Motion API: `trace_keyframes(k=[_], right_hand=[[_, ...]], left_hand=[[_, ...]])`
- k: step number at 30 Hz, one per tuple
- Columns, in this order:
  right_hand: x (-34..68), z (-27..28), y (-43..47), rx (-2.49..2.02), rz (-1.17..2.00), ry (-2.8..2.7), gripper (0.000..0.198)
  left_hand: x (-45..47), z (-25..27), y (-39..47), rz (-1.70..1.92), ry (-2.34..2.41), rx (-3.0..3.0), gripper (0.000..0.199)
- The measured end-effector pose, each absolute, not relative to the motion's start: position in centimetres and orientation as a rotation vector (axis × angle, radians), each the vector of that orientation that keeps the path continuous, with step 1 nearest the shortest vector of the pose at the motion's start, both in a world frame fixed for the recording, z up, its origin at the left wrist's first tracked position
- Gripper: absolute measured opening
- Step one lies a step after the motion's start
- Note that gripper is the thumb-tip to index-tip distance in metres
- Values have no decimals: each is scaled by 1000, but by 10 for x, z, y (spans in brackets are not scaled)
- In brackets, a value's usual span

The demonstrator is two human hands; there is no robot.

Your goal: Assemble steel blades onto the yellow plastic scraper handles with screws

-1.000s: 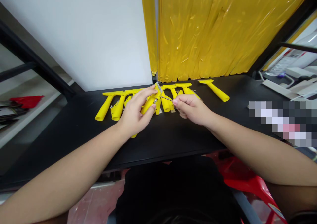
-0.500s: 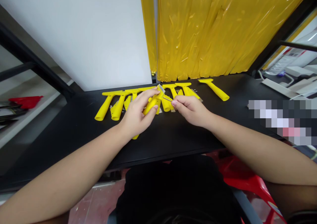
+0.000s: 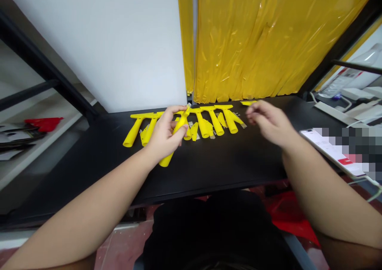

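Observation:
In my left hand [image 3: 170,128] is a yellow plastic scraper [image 3: 167,158], its handle slanting down toward me and a piece of clear or metal blade showing at its top. My right hand [image 3: 268,120] is raised apart from it, fingers curled together; what they hold, if anything, is hidden. Just behind that hand lies another yellow scraper handle [image 3: 248,102], mostly covered by it. A row of yellow scraper handles [image 3: 209,120] lies behind my left hand, with flat yellow pieces [image 3: 194,131] and thin blades among them. Small screws [image 3: 238,114] lie at the row's right end.
Everything lies on a black tabletop [image 3: 232,162]. A white panel [image 3: 134,43] and yellow plastic sheeting [image 3: 238,43] stand behind it. At the right are a phone [image 3: 331,150] and white trays [image 3: 334,110]; black frame bars [image 3: 71,98] rise at the left.
My right hand has moved right, away from the scraper in my left hand, to the lone handle. The thin metal tool it held is no longer visible. My left hand keeps its grip.

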State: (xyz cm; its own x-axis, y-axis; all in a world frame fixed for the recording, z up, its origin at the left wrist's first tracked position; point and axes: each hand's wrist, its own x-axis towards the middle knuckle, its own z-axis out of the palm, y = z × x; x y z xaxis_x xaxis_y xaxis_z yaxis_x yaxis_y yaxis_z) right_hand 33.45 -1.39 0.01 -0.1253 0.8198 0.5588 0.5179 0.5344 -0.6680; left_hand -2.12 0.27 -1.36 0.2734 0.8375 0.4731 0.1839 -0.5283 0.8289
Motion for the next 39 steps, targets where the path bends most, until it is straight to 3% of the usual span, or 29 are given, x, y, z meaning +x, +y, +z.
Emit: trace_keyframes(k=[5, 9, 13, 18, 22, 29, 39], right_hand=[[430, -6, -41, -1196, 371, -1332, 21], [454, -7, -63, -1197, 527, -1303, 23], [412, -13, -84, -1393, 685, -1437, 28], [312, -19, -110, -1261, 778, -1862, 26], [253, -15, -113, -1083, 801, -1930, 14], [203, 5, -90, -1145, 626, -2050, 47], [243, -8, -65, -1426, 217, -1877, 28]], left_hand=[[-20, -7, -4, 1235, 942, 1910, 43], [-13, -2, -4, 1183, 800, 1694, 45], [-7, 2, 1, 1170, 746, 1333, 32], [-2, 6, 2, 1179, 789, 965, 18], [1, 6, 1, 1225, 776, 882, 25], [4, 1, -4, 1296, 729, 968, 50], [0, -8, -3, 1154, 716, 1106, 63]])
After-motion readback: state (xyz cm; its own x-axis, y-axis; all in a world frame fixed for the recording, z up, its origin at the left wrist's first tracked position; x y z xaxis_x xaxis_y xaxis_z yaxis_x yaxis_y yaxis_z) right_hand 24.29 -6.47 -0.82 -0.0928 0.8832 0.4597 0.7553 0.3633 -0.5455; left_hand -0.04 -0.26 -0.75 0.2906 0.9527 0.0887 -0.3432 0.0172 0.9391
